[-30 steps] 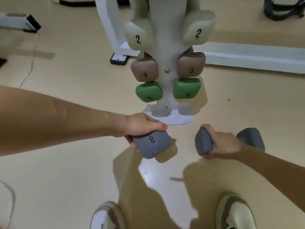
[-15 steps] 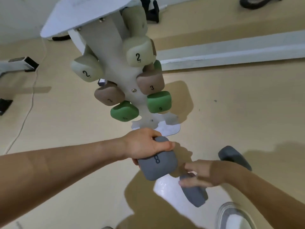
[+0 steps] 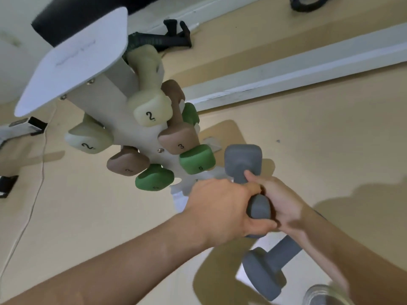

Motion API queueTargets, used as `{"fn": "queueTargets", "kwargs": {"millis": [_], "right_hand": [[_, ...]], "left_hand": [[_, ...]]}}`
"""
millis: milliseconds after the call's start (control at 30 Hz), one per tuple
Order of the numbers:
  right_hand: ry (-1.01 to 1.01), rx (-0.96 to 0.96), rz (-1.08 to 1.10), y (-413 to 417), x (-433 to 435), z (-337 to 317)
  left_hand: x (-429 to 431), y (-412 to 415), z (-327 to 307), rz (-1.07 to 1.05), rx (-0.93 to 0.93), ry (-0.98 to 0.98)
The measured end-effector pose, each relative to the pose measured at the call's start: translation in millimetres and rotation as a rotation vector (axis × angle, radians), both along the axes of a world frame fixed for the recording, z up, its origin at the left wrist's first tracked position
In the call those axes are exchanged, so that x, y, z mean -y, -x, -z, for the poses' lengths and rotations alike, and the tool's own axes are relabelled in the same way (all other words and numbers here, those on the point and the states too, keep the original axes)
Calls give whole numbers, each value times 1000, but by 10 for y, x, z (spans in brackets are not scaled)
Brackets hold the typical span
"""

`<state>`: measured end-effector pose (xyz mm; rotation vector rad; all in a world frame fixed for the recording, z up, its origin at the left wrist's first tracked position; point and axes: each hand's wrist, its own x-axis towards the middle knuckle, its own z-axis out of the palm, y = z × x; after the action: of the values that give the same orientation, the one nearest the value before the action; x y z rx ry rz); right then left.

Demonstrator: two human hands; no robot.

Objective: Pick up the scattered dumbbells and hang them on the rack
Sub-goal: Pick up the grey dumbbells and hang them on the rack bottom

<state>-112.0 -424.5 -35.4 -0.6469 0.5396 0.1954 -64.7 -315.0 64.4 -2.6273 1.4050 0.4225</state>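
A grey dumbbell (image 3: 243, 160) is held off the floor, just right of the white rack's (image 3: 123, 95) base, one head pointing up and away. My left hand (image 3: 220, 208) wraps its near head from the left. My right hand (image 3: 280, 202) grips its handle from the right, touching the left hand. A second grey dumbbell (image 3: 269, 271) lies on the floor below my right forearm. The rack carries two cream dumbbells (image 3: 152, 111) marked 2, two brown ones (image 3: 179, 142) marked 3, and two green ones (image 3: 197, 160) marked 5.
A long white beam (image 3: 286, 69) lies on the tan floor behind the rack. Black equipment (image 3: 174, 36) sits at the back. A thin cable (image 3: 36, 194) runs down the left side. My shoe (image 3: 323, 296) shows at the bottom right.
My right hand has let go of the dumbbell on the floor and joined my left hand on the lifted one. That dumbbell has risen and moved right, beside the rack's base.
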Motion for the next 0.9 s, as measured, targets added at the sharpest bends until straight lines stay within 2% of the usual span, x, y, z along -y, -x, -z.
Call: {"fn": "queueTargets", "kwargs": {"millis": [33,67,133,200,267,333,433,533,667,900], "right_hand": [[29,-33,32,-32,70,27],[39,-41,76,-91,120,54],[46,-36,128,-194,222,86],[63,-34,154,-313,315,125],[68,-43,167,-407,382,155],[81,-40,177,-521,407,189],[138,-67,172,-679,394,244],[233,-90,121,-883,372,334],[315,-99,57,-1113,299,360],[375,-93,-25,-1429,270,358]], "left_hand": [[-29,2,85,-38,-21,55],[-66,2,188,-119,-116,125],[-133,46,363,-432,-504,420],[-150,52,532,-859,-929,707],[-88,31,671,-1114,-1207,764],[40,28,770,-1207,-1401,861],[215,-2,833,-1373,-1464,1107],[278,-98,971,-1464,-1477,1246],[237,-236,1106,-1502,-1494,1316],[168,-444,1287,-1517,-1469,1315]]}}
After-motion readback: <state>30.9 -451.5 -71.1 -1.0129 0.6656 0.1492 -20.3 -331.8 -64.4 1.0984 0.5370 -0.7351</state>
